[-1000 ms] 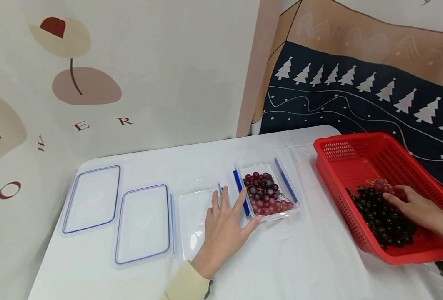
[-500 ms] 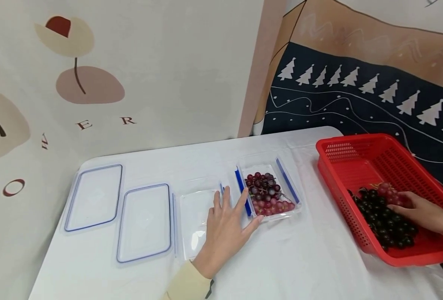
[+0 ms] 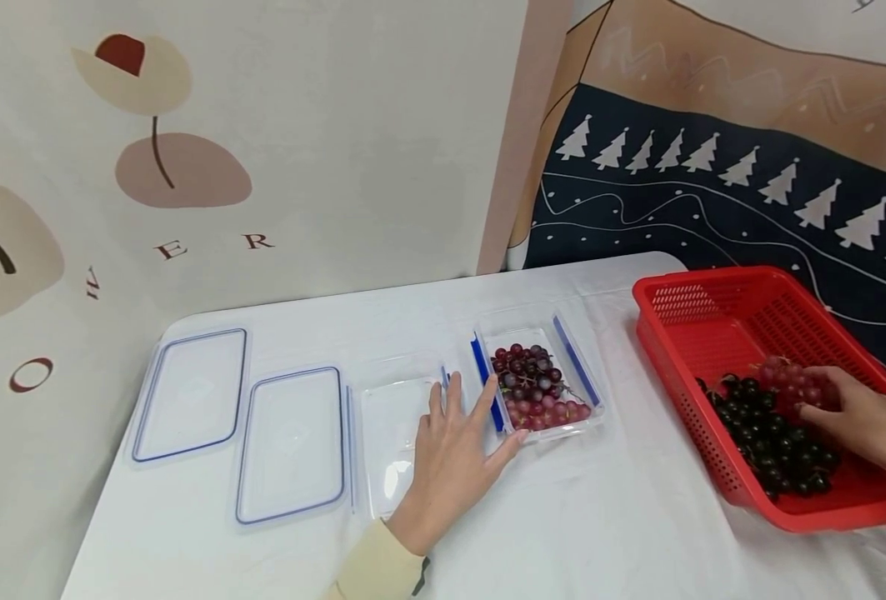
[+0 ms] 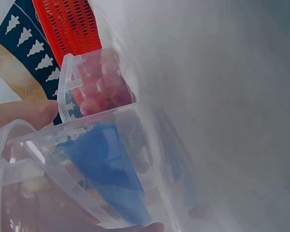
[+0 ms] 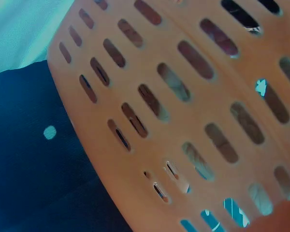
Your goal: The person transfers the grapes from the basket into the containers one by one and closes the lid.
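In the head view my left hand (image 3: 453, 458) spreads its fingers over a clear plastic container (image 3: 390, 417). Its thumb touches the near corner of a second container (image 3: 598, 408) with blue side flaps. Dark and pinkish-red grapes (image 3: 536, 383) lie in that second one. My right hand (image 3: 855, 417) is inside the red basket (image 3: 810, 518) and grips a bunch of red grapes (image 3: 791, 385). Black grapes (image 3: 773, 442) lie just beside it. From the left wrist, the thumb (image 4: 43, 112) shows near the container of red grapes (image 4: 101, 84). The basket wall (image 5: 150, 96) hides my right hand's work in the right wrist view.
Two clear lids with blue seals, a far-left lid (image 3: 191, 396) and a nearer lid (image 3: 292, 446), lie flat on the white tablecloth (image 3: 548, 525). Behind the table hang a pale printed cloth (image 3: 352, 150) and a dark cloth with white trees (image 3: 713, 200).
My right hand's thumb has shifted around the red grapes, and the bunch has risen slightly off the black ones. The left hand stays where it was.
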Demonstrator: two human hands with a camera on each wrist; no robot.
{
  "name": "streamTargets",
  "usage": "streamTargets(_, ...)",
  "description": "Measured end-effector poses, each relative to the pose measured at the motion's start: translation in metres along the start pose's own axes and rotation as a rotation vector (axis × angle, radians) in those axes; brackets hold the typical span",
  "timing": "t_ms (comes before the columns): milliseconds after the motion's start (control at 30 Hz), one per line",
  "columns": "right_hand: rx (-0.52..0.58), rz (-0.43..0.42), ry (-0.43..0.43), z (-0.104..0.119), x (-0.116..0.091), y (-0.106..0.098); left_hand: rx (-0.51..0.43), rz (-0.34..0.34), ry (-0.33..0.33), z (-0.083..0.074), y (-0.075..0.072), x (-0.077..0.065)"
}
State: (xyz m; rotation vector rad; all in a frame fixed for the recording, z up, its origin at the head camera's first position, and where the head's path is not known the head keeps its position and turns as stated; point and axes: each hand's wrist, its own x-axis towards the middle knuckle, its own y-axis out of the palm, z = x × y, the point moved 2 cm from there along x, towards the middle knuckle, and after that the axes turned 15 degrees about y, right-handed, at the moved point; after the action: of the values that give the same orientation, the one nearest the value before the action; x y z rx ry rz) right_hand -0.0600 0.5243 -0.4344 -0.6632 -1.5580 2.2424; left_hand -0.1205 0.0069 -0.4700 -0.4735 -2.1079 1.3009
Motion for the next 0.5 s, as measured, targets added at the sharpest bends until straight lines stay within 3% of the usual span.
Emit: streamTargets(500,0.190,-0.323,-0.071,0.037,-0.036,-0.008,-0.028,-0.005,0.001,0.002,0.000,0.000)
